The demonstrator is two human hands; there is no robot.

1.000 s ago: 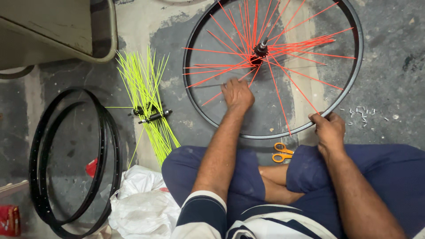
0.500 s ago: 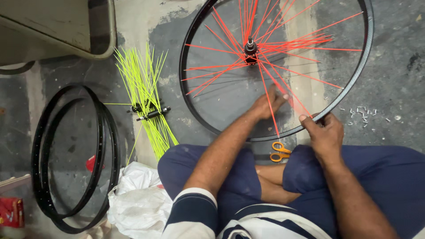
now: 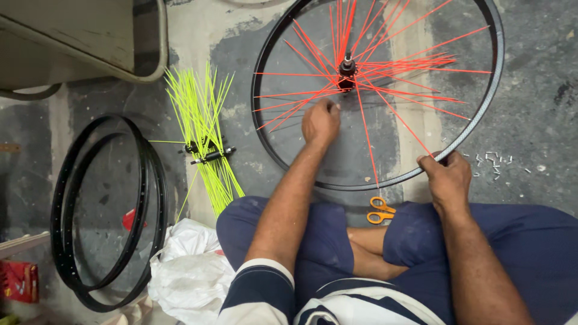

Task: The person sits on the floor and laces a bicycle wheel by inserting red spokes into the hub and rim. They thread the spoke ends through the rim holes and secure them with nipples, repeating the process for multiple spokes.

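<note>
A black wheel rim with orange spokes lies flat on the concrete floor before the seated person. The right hand clenches its near edge; the left hand pinches a spoke beside the hub. Orange scissors lie just below the rim.

Bare floor right of rim is open (nipples scattered); left side blocked by yellow spokes, spare rims.

Black wheel rim laced with orange-red spokes. Left of the wheel rim: neon-yellow spokes and black spare rims; below it, orange-handled scissors.
</note>
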